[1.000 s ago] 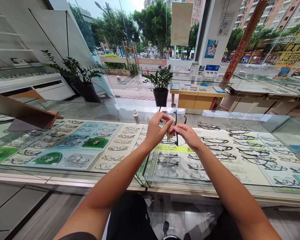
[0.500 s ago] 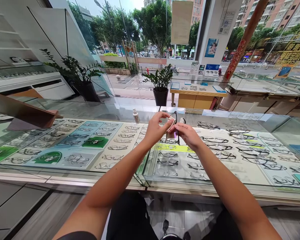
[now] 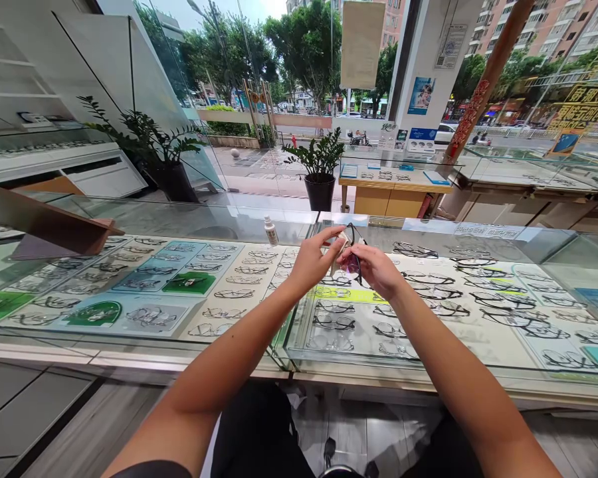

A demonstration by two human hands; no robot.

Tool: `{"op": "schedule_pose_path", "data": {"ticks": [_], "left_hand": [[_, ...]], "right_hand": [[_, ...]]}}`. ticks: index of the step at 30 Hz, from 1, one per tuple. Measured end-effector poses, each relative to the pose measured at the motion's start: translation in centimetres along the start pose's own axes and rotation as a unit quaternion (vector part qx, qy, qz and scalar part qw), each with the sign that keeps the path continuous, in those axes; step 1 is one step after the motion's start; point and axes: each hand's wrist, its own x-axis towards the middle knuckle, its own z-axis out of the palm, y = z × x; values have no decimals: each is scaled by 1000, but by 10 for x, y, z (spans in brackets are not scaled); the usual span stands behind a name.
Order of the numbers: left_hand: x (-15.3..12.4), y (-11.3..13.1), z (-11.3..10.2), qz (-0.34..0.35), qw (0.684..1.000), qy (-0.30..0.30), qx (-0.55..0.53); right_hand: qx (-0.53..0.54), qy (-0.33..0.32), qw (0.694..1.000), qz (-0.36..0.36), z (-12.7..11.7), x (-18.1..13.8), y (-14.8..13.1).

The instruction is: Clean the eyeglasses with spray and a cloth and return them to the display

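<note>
A pair of dark-framed glasses [image 3: 353,267] is held up over the glass counter, one lens showing a purple sheen. My right hand [image 3: 380,270] is closed on the frame, thumb and fingers pinching it from the right. On the other side, my left hand [image 3: 315,257] pinches a small whitish cloth [image 3: 343,237] against the glasses. Fingers hide part of the cloth and of the frame. A small white bottle [image 3: 270,230] stands upright on the counter, to the left of my left hand.
Beneath the glass counter top [image 3: 299,364] lie rows of spectacle frames [image 3: 333,323]. A brown angled stand [image 3: 87,238] rests on the left. Beyond the counter are a potted plant [image 3: 320,189], a wooden display table [image 3: 393,198] and tall windows. A stool base shows below.
The glasses have turned a little in my hands, and the right fingers have shifted along the frame. The white piece that showed by my right fingers is no longer visible there.
</note>
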Motion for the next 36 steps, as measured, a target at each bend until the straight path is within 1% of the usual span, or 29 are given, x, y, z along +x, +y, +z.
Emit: {"op": "schedule_pose_path", "data": {"ticks": [3, 5, 9, 17, 19, 22, 25, 27, 28, 31, 36], "left_hand": [[1, -2, 1, 8, 998, 58, 21], [0, -2, 1, 5, 996, 79, 34], [-1, 0, 2, 12, 998, 66, 19], [-2, -1, 5, -10, 999, 37, -19], [0, -3, 7, -24, 998, 27, -53], [3, -7, 6, -63, 986, 10, -153], [7, -10, 3, -144, 955, -30, -257], [9, -10, 1, -193, 933, -55, -299], [10, -10, -1, -206, 926, -63, -311], [11, -9, -4, -216, 914, -92, -331], [10, -1, -4, -215, 888, -170, -370]], "right_hand": [[9, 9, 1000, 5, 0, 0, 0], [10, 12, 1000, 7, 0, 0, 1], [14, 13, 1000, 10, -1, 1, 0], [11, 16, 1000, 5, -4, 1, -2], [1, 12, 1000, 4, -4, 1, -3], [-15, 3, 1000, -5, -2, 0, -4], [-22, -4, 1000, -15, 0, -1, -4], [-25, -9, 999, -21, 1, -1, -4], [-28, -12, 999, -25, 1, -1, -4], [-39, -24, 998, -33, 1, -2, -4], [-51, -35, 998, -21, 1, -2, -4]]}}
